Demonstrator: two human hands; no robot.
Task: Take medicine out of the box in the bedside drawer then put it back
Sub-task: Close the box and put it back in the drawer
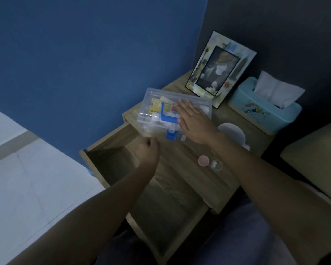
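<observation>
Head view, looking down at a wooden bedside table (189, 161) in dim light. Its drawer (122, 169) is pulled open and looks empty. A clear plastic box (157, 104) with a blue handle and blue latch sits on the tabletop at the edge above the drawer; coloured medicine packets show through its lid.

The right hand (193, 119) lies flat on the lid, fingers straight and close together, pressing down without gripping. The left hand (149, 150) hangs just in front of the box over the drawer, fingers curled loosely inward; it is blurred, and I cannot tell whether it holds anything.

Nearer the person on the tabletop are a small pink cap (203, 161) and, just beside it, a small clear container (216, 165) with white pills inside. Behind the box stand a picture frame (221, 67) and a blue tissue box (264, 109).

The step appears to be opening or closing the box. To do it well, keep the flat palm steadying the lid so the box does not slide off the edge, and work the blue latch with the free hand.
</observation>
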